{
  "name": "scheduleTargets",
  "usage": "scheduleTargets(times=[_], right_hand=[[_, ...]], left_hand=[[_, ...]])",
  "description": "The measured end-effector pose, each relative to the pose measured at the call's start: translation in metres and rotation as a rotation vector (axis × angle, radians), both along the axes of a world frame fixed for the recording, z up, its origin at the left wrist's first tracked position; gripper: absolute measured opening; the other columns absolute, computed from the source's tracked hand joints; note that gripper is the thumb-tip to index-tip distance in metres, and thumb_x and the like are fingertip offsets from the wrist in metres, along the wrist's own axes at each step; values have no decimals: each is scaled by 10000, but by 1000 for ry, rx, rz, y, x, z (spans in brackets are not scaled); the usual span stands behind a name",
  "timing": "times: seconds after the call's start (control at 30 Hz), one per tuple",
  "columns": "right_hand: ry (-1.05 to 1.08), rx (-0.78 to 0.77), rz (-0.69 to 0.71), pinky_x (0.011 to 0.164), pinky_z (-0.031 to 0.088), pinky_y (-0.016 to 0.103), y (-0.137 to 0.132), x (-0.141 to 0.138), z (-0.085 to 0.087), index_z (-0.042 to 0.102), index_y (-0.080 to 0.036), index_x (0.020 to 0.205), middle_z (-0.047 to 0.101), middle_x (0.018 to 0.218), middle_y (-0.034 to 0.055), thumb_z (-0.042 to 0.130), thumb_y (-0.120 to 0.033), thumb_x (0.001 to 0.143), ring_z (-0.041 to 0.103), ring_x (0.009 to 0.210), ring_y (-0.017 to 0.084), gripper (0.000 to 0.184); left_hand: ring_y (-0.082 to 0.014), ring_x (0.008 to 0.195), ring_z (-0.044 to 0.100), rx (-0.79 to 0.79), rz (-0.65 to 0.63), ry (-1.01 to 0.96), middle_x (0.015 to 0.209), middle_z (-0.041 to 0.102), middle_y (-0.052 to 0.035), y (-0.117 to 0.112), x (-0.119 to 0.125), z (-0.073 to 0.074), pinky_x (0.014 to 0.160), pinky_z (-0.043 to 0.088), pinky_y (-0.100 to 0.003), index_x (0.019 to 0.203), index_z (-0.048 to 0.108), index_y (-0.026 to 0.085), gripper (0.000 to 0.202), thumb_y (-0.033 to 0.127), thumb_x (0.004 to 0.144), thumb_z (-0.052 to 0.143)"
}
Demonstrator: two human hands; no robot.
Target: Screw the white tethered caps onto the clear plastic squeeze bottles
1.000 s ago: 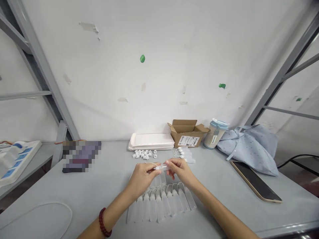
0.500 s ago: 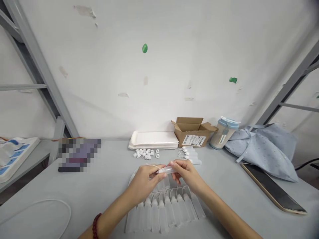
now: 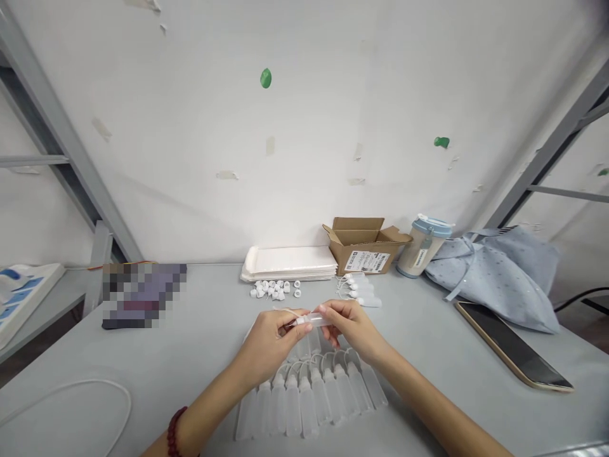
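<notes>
Both my hands meet over the grey table [image 3: 200, 343], pinching one small clear plastic bottle [image 3: 318, 320] held sideways between them. My left hand [image 3: 271, 339] grips its capped end with closed fingers. My right hand [image 3: 349, 324] holds the body end, fingers curled around it. Just below the hands lies a row of several similar clear bottles [image 3: 309, 397] with white tips, side by side. Farther back are a small heap of loose white caps [image 3: 276, 289] and a few more bottles [image 3: 359, 291].
A stack of white trays [image 3: 288, 263], an open cardboard box [image 3: 364, 244], a lidded cup [image 3: 422, 245], a blue cloth [image 3: 495, 276] and a phone [image 3: 511, 352] lie along the back and right. A white cable [image 3: 71, 397] loops at the front left. A blurred patch [image 3: 143, 295] sits left.
The view has shifted slightly; my hands stay together on the same bottle with only small finger movement.
</notes>
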State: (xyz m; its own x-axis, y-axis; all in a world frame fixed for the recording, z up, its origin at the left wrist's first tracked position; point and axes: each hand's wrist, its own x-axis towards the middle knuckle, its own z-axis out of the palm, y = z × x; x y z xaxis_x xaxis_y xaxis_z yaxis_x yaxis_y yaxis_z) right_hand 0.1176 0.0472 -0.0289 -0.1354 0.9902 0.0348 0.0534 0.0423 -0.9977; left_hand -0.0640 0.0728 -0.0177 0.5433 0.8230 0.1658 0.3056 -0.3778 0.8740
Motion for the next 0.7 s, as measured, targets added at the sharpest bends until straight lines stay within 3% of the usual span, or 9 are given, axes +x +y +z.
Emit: scheduleTargets(times=[0.23,0.37,0.5,0.7], right_hand=[[-65,-5,-18,386,371,201,1,2,-1,601,-131,686,529,511,-19,549,-552,791,455,394,76,438],[-101,-5,-38,400,372,205,1,1,0,607,-133,709,538,526,-19,553,-556,781,463,407,79,433],[-77,8,-19,399,370,203,1,1,0,590,-142,699,539,537,-23,548,-545,793,463,413,78,416],[-50,61,-38,401,379,209,0,0,2,556,-153,657,547,550,-20,544,-527,803,461,409,77,402]], left_hand=[[-157,677,565,84,6,39,706,658,-17,1,3,-2,602,389,-240,629,634,161,276,307,832,518],[-168,724,585,101,6,55,833,703,-40,1,4,-4,640,407,-250,785,701,164,233,306,836,524],[-179,765,610,71,21,52,911,712,-57,-1,3,-2,681,431,-264,782,699,166,232,308,836,524],[-245,1130,546,123,-47,10,926,708,-87,-4,1,6,799,461,-292,592,582,179,363,296,889,409]])
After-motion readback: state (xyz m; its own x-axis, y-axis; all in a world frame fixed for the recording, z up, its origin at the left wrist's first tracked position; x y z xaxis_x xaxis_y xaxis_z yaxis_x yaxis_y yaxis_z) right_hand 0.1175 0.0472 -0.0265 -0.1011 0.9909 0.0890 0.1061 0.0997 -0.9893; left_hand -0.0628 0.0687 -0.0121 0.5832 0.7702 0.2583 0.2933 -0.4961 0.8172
